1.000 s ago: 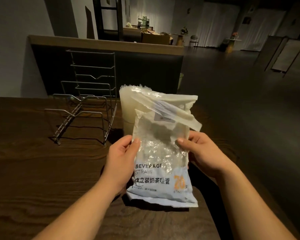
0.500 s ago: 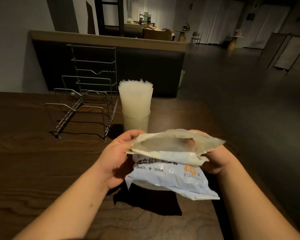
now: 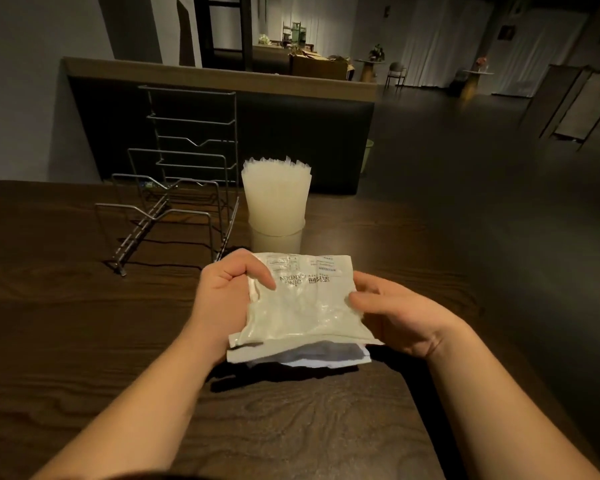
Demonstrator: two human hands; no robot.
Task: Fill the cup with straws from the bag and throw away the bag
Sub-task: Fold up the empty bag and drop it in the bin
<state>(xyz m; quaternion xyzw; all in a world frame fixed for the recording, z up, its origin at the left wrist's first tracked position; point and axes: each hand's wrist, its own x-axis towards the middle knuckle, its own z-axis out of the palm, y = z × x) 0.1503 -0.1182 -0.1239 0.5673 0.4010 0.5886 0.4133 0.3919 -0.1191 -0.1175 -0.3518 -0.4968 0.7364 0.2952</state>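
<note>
A clear cup [image 3: 276,240] stands on the dark wooden table [image 3: 66,323], packed with upright white wrapped straws [image 3: 276,195]. In front of it I hold the flat, folded-over plastic straw bag [image 3: 302,306] just above the table. My left hand [image 3: 222,292] grips the bag's left edge with the thumb on top. On the right edge, my right hand [image 3: 395,313] pinches it with the fingers. The bag's printed back faces up, and its text reads upside down. The bag looks flat.
A wire rack [image 3: 181,188] stands left of the cup on the table. Behind the table runs a low dark counter [image 3: 222,77]. A pale green bin [image 3: 368,154] stands on the floor past the counter's right end. The table's right edge drops to open floor.
The bag was held upright with its front facing me; both hands folded it down and over, so it is now flat and doubled with its back up. The cup of straws came into full view.
</note>
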